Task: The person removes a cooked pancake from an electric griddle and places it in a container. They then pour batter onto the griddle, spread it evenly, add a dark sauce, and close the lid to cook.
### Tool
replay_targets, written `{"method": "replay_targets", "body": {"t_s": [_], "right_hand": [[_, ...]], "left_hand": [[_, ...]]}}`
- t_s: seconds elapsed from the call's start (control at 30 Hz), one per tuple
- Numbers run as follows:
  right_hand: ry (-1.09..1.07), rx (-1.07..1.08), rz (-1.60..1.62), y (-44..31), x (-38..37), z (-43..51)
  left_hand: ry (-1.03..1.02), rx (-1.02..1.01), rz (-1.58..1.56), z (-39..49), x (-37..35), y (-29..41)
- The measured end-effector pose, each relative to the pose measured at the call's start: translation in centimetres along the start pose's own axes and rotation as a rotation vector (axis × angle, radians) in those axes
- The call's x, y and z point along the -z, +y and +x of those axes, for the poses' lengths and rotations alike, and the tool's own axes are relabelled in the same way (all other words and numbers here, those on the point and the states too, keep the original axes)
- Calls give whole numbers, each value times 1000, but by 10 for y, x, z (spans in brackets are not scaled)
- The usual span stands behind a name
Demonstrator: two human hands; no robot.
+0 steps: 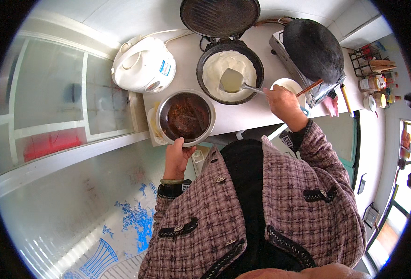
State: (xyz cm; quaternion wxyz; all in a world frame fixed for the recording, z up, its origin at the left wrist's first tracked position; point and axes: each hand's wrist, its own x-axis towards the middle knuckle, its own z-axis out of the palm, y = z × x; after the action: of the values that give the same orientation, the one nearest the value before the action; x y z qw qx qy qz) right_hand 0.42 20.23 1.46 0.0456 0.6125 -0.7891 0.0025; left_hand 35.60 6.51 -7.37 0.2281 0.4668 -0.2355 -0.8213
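My left hand [178,158] grips the near rim of a steel bowl [211,129] that holds a dark reddish-brown sauce [188,117]. The handle of a metal spatula [232,81] is in my right hand [285,106]. The spatula's blade is over pale dough or batter [214,66] that covers the base of a round electric griddle [199,75]; whether it touches is unclear. The griddle's ridged lid [221,17] stands raised behind. Partly hidden by my right hand, a white bowl [283,83] has a brown stick-like utensil [309,88] across it.
A white rice cooker [144,66] stands at the left of the white counter [226,120]. On the right, a black wok [313,50] rests on a portable gas stove [292,64]. Jars [369,84] and a wire rack [357,64] are farther right. A glass-paned cabinet [50,83] borders the left side.
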Motion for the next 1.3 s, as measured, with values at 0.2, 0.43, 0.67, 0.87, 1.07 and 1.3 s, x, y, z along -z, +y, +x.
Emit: {"method": "replay_targets", "body": {"t_s": [0.2,0.43,0.67,0.87,1.07,1.3], "right_hand": [[-61,-17,32,-23,-15,48],[-44,-204,99,-17,-26,88],[87,-296,123,11,-21,59],[-2,-351,10,12,2,1],[-141,-385,116,-17,20,-40],[-175,-347,368,-40,2,-2]], "left_hand": [[7,21,-14,-3,10,-6],[44,64,11,-9,13,-7],[-14,23,30,-8,12,-3],[-68,25,51,-2,4,5],[-66,67,70,-4,-1,12],[-70,57,113,-10,2,17]]}}
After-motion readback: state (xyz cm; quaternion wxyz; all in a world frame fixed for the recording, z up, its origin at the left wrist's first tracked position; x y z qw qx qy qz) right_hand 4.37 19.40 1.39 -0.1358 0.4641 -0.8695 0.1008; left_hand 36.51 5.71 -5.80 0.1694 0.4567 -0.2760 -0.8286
